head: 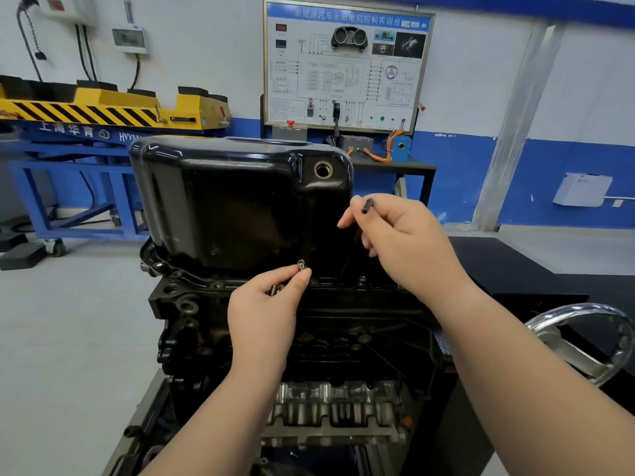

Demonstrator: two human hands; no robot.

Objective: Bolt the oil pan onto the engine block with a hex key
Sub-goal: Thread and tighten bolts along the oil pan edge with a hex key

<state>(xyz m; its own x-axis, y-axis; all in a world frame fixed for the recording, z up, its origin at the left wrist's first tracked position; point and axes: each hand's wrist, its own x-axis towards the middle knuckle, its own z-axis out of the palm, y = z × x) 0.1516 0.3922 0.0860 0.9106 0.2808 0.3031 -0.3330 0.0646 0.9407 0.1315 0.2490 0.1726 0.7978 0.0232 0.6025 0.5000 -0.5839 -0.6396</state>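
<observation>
On top of the engine block (343, 324) sits the black oil pan (240, 201). The left hand (264, 310) pinches a bolt (301, 265) by its rim. The right hand (402, 242) pinches the hex key (367, 206). Most rim holes (216, 286) look empty, so lots is left.

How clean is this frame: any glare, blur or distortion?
Head view: wide-angle distortion leans the wall pillar; glare streaks the glossy oil pan; left hand with bolt and right hand with hex key look sharp; engine block dark, detail lost.
</observation>
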